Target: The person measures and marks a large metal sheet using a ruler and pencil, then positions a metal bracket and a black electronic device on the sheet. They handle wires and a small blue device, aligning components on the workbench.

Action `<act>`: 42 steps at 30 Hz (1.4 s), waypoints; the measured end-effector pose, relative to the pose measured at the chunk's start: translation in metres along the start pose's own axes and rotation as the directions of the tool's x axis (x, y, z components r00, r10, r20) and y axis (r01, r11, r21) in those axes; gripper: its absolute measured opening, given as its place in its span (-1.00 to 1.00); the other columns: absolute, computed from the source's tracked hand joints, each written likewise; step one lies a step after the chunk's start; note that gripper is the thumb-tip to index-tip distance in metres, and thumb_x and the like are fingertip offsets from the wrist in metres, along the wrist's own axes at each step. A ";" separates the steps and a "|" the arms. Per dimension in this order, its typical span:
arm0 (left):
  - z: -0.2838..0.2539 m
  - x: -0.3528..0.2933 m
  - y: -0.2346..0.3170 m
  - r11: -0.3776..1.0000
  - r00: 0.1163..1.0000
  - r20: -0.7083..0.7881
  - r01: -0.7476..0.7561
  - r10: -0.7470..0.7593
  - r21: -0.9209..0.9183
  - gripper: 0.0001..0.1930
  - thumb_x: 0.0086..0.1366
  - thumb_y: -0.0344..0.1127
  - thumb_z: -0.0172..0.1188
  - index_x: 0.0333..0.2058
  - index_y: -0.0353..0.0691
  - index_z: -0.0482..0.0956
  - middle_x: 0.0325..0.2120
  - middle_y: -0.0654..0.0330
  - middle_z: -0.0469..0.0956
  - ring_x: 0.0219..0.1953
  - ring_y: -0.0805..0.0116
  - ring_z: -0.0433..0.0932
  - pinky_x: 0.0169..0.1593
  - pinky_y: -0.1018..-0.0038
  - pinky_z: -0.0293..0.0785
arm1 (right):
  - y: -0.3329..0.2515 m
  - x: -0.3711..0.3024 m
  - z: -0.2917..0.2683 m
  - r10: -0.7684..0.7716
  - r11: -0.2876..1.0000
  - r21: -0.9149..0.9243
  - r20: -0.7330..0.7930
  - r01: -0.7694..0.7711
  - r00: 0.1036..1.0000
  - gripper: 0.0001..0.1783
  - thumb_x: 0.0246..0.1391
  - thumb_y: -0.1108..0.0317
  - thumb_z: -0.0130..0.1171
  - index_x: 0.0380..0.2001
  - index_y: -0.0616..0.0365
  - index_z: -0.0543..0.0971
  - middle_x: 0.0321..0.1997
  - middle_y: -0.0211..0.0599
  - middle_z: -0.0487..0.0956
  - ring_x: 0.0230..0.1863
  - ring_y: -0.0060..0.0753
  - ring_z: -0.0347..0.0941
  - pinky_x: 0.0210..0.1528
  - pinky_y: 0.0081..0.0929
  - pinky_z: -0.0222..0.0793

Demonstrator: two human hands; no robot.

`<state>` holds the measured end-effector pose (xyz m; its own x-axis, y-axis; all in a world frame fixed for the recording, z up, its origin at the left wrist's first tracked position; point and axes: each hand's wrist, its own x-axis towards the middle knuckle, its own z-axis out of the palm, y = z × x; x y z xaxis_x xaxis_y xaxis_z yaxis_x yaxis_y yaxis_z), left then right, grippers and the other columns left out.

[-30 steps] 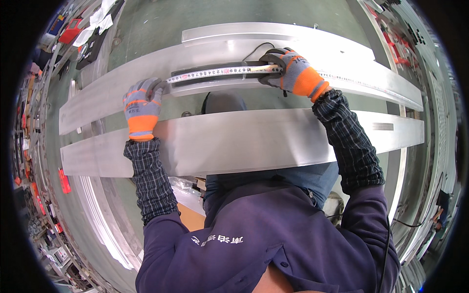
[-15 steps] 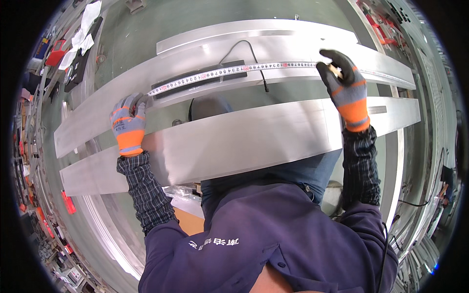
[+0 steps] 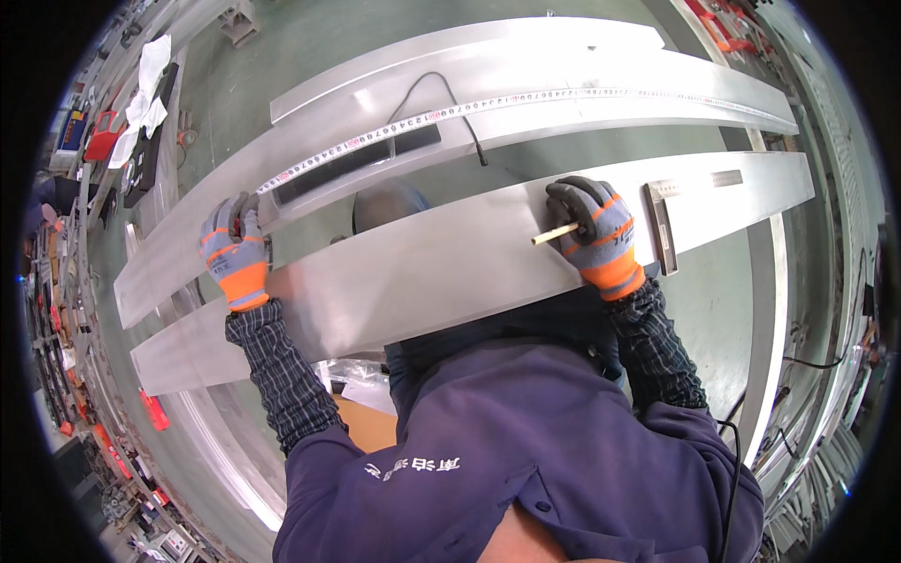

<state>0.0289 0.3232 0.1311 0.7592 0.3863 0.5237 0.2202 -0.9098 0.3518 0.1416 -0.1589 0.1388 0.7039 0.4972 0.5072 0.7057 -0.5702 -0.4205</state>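
My left hand (image 3: 235, 249), in a grey and orange glove, has its fingers closed at the near-left end of a tape measure (image 3: 516, 99). The tape's white blade stretches along the far metal panel (image 3: 375, 98) to its right end. In my right hand (image 3: 596, 235), gloved alike, a thin yellowish pencil (image 3: 554, 235) is gripped, pointing left. That hand is over the near metal panel (image 3: 422, 263). Just right of it, an L-shaped try square (image 3: 662, 225) lies across the panel, and a small steel rule (image 3: 725, 178) rests farther right.
A dark rectangular strip (image 3: 404, 141) lies along the far panel beneath the tape. A thin black cable (image 3: 460, 103) loops over that panel, its end hanging at the near edge. White cloth (image 3: 150, 94) and a red case (image 3: 103, 136) are at the far left.
My right hand has left the tape and come down and left over the near panel with the pencil, uncovering the square. My left hand has stayed by the tape's end.
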 end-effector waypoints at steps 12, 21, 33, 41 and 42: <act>-0.002 0.005 0.012 0.993 0.978 -0.181 -0.113 0.106 -0.030 -0.77 0.32 -0.47 0.30 -0.07 -0.29 0.75 -0.16 0.01 0.72 -0.18 0.18 0.72 -0.05 0.30 0.64 | 0.002 -0.003 0.002 -0.011 1.000 -0.012 -0.014 0.011 1.000 -0.76 0.04 0.43 0.39 -0.18 0.11 0.67 -0.18 -0.18 0.69 -0.15 -0.01 0.62 -0.11 -0.15 0.55; -0.005 0.009 0.022 0.995 0.968 -0.237 -0.093 0.082 -0.032 -0.78 0.32 -0.47 0.30 -0.08 -0.31 0.75 -0.18 0.01 0.73 -0.17 0.15 0.72 -0.05 0.29 0.64 | 0.003 -0.006 0.003 0.019 1.000 -0.016 0.006 -0.019 1.000 -0.77 0.05 0.41 0.38 -0.18 0.10 0.68 -0.18 -0.19 0.68 -0.15 -0.01 0.61 -0.12 -0.15 0.54; -0.003 0.011 0.020 0.998 0.965 -0.258 -0.064 0.056 -0.022 -0.79 0.26 -0.42 0.36 -0.13 -0.27 0.77 -0.19 0.02 0.72 -0.19 0.10 0.70 -0.09 0.27 0.63 | 0.007 -0.009 0.001 0.036 0.999 -0.022 0.010 -0.036 0.999 -0.74 0.03 0.40 0.39 -0.16 0.09 0.69 -0.13 -0.18 0.69 -0.12 0.00 0.61 -0.08 -0.16 0.55; -0.003 0.012 0.023 0.999 0.964 -0.264 -0.040 0.029 -0.037 -0.80 0.26 -0.42 0.35 -0.15 -0.31 0.76 -0.19 0.01 0.72 -0.14 0.10 0.71 -0.06 0.25 0.64 | 0.009 -0.010 -0.001 0.059 0.998 0.002 0.018 -0.059 0.998 -0.75 0.05 0.38 0.38 -0.16 0.07 0.69 -0.12 -0.21 0.68 -0.10 -0.02 0.60 -0.08 -0.14 0.54; -0.003 0.013 0.023 0.999 0.968 -0.250 -0.043 0.039 -0.012 -0.79 0.26 -0.42 0.35 -0.14 -0.32 0.76 -0.19 0.01 0.72 -0.15 0.10 0.71 -0.06 0.25 0.64 | 0.009 -0.011 -0.001 0.068 0.998 -0.001 0.022 -0.068 0.997 -0.74 0.05 0.37 0.38 -0.15 0.07 0.69 -0.11 -0.21 0.68 -0.10 -0.02 0.60 -0.07 -0.14 0.54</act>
<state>0.0423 0.3080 0.1480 0.5902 0.3764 0.7142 0.1801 -0.9238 0.3380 0.1401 -0.1697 0.1306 0.7516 0.4716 0.4613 0.6565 -0.6033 -0.4528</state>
